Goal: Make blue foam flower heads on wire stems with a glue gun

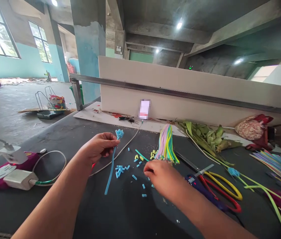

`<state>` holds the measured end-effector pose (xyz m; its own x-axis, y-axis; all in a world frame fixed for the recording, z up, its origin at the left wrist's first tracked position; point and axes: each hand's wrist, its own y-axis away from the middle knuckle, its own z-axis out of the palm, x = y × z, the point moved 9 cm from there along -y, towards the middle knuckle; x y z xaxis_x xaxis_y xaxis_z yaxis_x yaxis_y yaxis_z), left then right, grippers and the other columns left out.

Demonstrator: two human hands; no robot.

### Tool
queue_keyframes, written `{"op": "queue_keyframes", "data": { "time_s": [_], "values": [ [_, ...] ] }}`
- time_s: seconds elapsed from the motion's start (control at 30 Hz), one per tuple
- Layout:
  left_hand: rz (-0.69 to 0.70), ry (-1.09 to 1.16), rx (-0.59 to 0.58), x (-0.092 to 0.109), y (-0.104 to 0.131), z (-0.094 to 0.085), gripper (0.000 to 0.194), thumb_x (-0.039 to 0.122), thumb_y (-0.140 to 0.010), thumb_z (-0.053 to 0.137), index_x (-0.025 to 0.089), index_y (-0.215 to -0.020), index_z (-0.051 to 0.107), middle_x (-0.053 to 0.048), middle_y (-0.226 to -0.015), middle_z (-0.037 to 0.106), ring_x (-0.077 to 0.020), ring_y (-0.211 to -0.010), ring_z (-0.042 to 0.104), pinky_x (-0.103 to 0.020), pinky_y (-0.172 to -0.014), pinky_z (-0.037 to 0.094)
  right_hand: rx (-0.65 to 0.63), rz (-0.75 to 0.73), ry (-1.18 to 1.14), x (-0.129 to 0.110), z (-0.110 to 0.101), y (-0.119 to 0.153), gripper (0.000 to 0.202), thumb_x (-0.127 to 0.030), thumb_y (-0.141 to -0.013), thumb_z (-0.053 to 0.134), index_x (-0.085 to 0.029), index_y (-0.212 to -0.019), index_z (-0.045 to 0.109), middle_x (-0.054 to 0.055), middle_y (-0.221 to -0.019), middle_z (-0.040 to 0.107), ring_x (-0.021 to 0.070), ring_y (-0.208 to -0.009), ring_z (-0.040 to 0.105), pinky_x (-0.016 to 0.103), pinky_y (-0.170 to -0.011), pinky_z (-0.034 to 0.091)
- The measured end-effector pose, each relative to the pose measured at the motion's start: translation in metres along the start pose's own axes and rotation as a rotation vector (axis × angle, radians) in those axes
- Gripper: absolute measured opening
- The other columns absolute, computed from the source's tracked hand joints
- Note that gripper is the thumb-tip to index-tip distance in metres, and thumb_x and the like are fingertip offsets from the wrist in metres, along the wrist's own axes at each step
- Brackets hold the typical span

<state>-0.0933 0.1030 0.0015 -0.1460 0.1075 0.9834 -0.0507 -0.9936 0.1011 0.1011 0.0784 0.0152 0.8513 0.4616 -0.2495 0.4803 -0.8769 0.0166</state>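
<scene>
Blue stem (110, 174), pinched between thumb and forefinger of my left hand (103, 145), hangs over the black tabletop (120, 212), its blue tuft (119, 133) pointing up and its long axis slanting to the lower left. My right hand (152, 170), farther off to the stem's right, curls beside loose blue pieces (134, 177); whether its fingertips grip anything, I cannot tell.
</scene>
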Motion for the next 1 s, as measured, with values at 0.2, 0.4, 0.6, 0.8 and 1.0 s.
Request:
{"op": "queue_keyframes", "data": {
  "time_s": [0.2,0.4,0.6,0.8,1.0],
  "values": [
    [0.031,-0.024,-0.093,0.004,0.006,0.018,0.025,0.029,-0.064,0.073,0.015,-0.068,0.053,0.006,-0.051,0.049,-0.0034,-0.04,0.044,-0.013,-0.034,0.03,-0.051,0.017,0.099,-0.019,0.04,-0.018,0.012,-0.014,-0.072,0.058,-0.015,-0.078,0.068,0.013,-0.082,0.069,0.0249,-0.071,0.065,0.03,-0.059,0.038],
    [0.007,-0.023,-0.107,-0.003,0.008,0.045,0.026,0.029,-0.063,0.073,0.016,-0.067,0.051,0.007,-0.047,0.047,-0.0045,-0.037,0.043,-0.014,-0.033,0.03,-0.015,0.035,0.005,-0.007,0.033,-0.01,0.015,-0.012,-0.075,0.051,-0.018,-0.071,0.064,0.005,-0.075,0.068,0.0186,-0.07,0.062,0.026,-0.057,0.038],
    [-0.059,-0.09,-0.086,-0.016,0.011,0.068,0.026,0.033,-0.065,0.071,0.017,-0.067,0.049,0.007,-0.039,0.047,-0.0041,-0.031,0.037,-0.015,-0.031,0.026,0.376,0.194,-0.726,0.018,-0.02,0.008,0.018,-0.036,-0.076,0.055,-0.019,-0.073,0.06,-0.003,-0.057,0.054,0.0124,-0.051,0.047,0.023,-0.047,0.035],
    [-0.11,-0.14,-0.1,-0.027,0.014,0.081,0.027,0.035,-0.066,0.069,0.018,-0.067,0.048,0.007,-0.04,0.049,-0.0031,-0.028,0.035,-0.014,-0.029,0.023,0.6,0.176,-0.901,0.024,-0.022,0.014,0.018,-0.037,-0.073,0.059,-0.02,-0.068,0.059,-0.001,-0.06,0.056,0.0139,-0.056,0.049,0.025,-0.051,0.038],
    [-0.084,-0.144,-0.071,-0.031,0.013,0.087,0.025,0.03,-0.066,0.069,0.019,-0.065,0.047,0.007,-0.04,0.049,-0.0051,-0.029,0.04,-0.015,-0.029,0.027,0.607,0.185,-0.858,0.023,-0.021,0.014,0.019,-0.035,-0.073,0.058,-0.019,-0.062,0.058,-0.001,-0.056,0.055,0.0132,-0.054,0.049,0.025,-0.053,0.04]
  ]
}}
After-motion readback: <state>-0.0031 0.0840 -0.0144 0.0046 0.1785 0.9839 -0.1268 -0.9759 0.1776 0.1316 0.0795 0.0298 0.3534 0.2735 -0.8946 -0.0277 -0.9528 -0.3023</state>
